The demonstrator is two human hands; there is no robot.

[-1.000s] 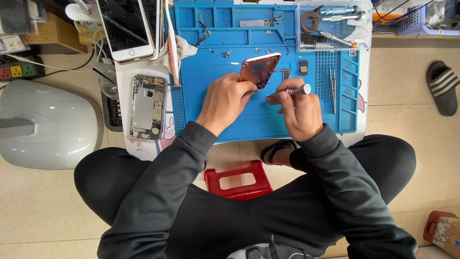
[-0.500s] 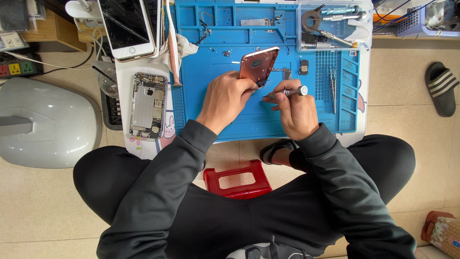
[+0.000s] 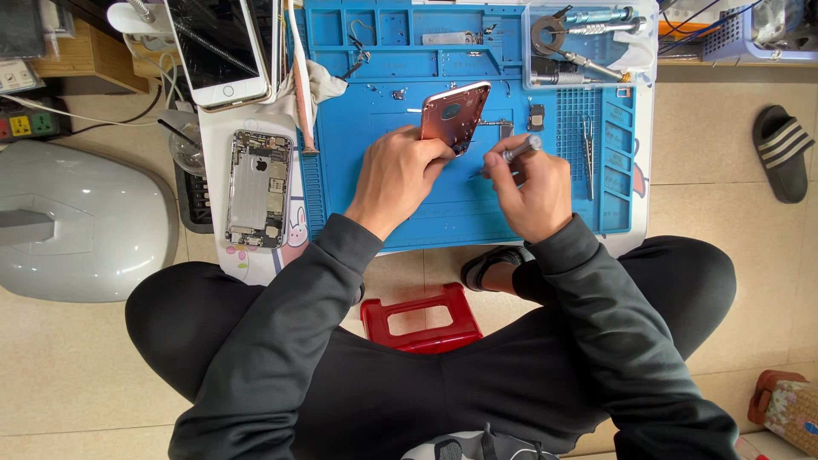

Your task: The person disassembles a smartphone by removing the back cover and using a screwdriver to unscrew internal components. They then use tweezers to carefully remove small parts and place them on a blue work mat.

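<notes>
Since a moment ago our hands sit almost unchanged. Left: opened phone chassis (image 3: 258, 189) on the desk (image 3: 223, 136), well apart. Our left hand (image 3: 394, 177) pinches the tilted pink phone housing (image 3: 454, 114) above the blue mat (image 3: 375, 128). Our right hand (image 3: 530, 183) is closed round a screwdriver (image 3: 520, 149). Tweezers (image 3: 588, 145) lie right.
</notes>
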